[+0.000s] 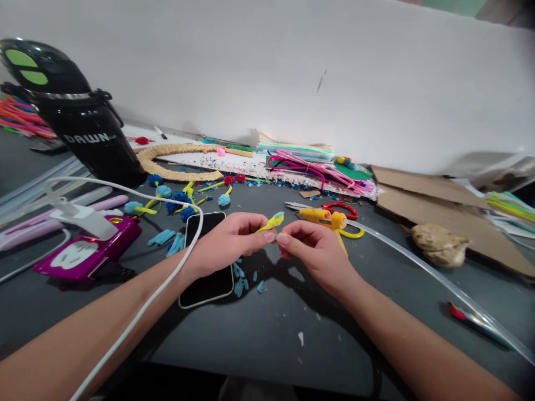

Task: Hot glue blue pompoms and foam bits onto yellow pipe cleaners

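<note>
My left hand (240, 236) pinches a small yellow craft flower stem (273, 221) with a light blue tip. Close beside it, my right hand (311, 248) has thumb and index finger pressed together; anything between them is too small to make out. Both sets of fingertips nearly meet above the dark table. Cut light blue strips (239, 278) lie below my left hand, next to a phone (209, 284) partly covered by my wrist. Just beyond my right hand are a yellow glue gun (315, 215) with a long clear glue stick (418, 262) and scissors (340, 210).
A black bottle (90, 128) stands at left behind a purple power strip (90, 250). A white cable (167, 289) crosses over my left forearm. Blue and yellow flowers (179, 201), a beige wrapped ring (167, 161), pink pipe cleaners (309, 167) and cardboard (438, 209) lie farther back.
</note>
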Demonstrator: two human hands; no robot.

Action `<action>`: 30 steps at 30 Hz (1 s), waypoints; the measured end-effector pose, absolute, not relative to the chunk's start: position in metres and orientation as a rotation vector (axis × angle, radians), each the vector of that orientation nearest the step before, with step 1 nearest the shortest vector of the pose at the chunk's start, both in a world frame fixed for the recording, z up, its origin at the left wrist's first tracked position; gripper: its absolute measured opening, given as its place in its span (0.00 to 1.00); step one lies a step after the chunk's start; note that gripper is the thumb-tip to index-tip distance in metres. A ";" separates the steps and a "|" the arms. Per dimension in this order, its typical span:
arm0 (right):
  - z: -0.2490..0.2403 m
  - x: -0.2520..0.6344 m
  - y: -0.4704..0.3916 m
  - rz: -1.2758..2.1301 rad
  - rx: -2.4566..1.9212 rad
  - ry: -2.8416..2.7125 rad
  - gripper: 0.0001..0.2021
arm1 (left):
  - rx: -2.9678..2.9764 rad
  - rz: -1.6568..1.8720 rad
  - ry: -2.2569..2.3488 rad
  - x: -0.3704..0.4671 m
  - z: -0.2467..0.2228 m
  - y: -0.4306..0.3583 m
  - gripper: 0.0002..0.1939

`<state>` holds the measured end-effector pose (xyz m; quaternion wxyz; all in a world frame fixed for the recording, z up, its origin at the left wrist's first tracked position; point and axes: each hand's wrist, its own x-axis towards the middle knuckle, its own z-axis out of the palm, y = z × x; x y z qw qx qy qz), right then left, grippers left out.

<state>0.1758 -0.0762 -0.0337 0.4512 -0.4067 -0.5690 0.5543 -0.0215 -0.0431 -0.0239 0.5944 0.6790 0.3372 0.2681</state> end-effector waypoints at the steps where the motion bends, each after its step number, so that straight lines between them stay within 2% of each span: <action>1: -0.033 0.176 -0.076 1.342 -1.040 -1.397 0.09 | 1.558 0.613 0.790 -0.021 -0.024 -0.044 0.16; 6: -0.027 0.183 -0.074 1.226 -1.139 -1.421 0.09 | 1.490 0.694 0.809 -0.020 -0.018 -0.045 0.16; 16: -0.022 0.188 -0.074 1.081 -1.144 -1.575 0.07 | 1.717 0.685 1.009 -0.020 -0.017 -0.042 0.19; 30: -0.025 0.184 -0.076 0.969 -1.235 -1.591 0.09 | 1.807 0.649 0.990 -0.019 -0.014 -0.044 0.19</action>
